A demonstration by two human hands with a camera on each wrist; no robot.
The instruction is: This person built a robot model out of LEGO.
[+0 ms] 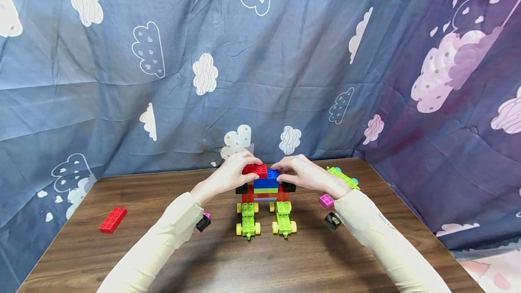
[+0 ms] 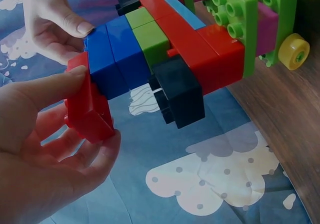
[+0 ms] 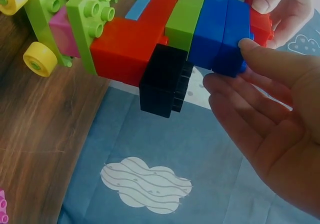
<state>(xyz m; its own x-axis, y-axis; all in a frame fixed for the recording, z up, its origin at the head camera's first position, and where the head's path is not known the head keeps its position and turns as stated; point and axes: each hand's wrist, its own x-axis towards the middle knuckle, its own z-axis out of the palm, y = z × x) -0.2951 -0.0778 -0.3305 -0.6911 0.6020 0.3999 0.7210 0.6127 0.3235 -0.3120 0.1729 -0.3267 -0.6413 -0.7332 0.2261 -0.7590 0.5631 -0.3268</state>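
Observation:
A figure of stacked toy bricks stands near the table's back edge in the head view, on two lime wheeled bases with yellow wheels. Its red body carries lime bricks, then two blue layers; a black brick juts from each side. My left hand pinches a red brick between thumb and fingers at the top of the blue ones, overhanging to the left. On the other side, my right hand grips the upper blue brick with thumb and fingertips.
On the wooden table, a loose red brick lies at the left. Dark pieces lie by the left forearm and right forearm. A magenta brick and a lime base with blue wheels are at the right. Behind hangs a cloud-patterned curtain.

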